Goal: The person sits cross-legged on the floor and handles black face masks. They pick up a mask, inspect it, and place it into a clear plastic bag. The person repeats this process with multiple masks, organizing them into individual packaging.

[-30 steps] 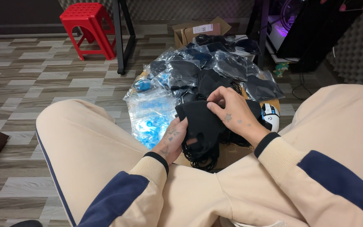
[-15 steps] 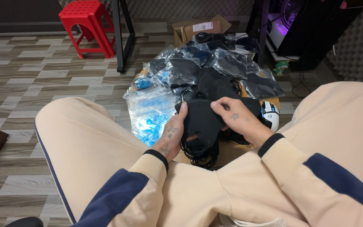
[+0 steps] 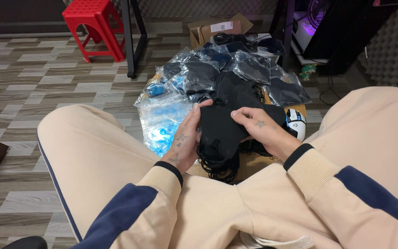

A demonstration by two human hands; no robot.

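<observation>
The stack of black face masks is partly covered by both hands, and its tangled ear loops hang in shadow below. Left hand grips the stack's left edge, fingers curled around it. Right hand presses on the right edge, fingers closed on it. Beyond the hands lies a pile of clear plastic bags; a white computer mouse sits just right of the right hand

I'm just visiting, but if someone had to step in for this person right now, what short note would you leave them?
Left hand: supports the stack of black face masks from the side, grip closed on it.
Right hand: fingers on top of the stack, holding it.
The stack sits between the knees, ear loops dangling below.
Ahead on the floor: pile of clear bags with dark masks, bags with blue items, open cardboard box.
Done: one stack gathered. Left: the bagged pile, untouched.
</observation>
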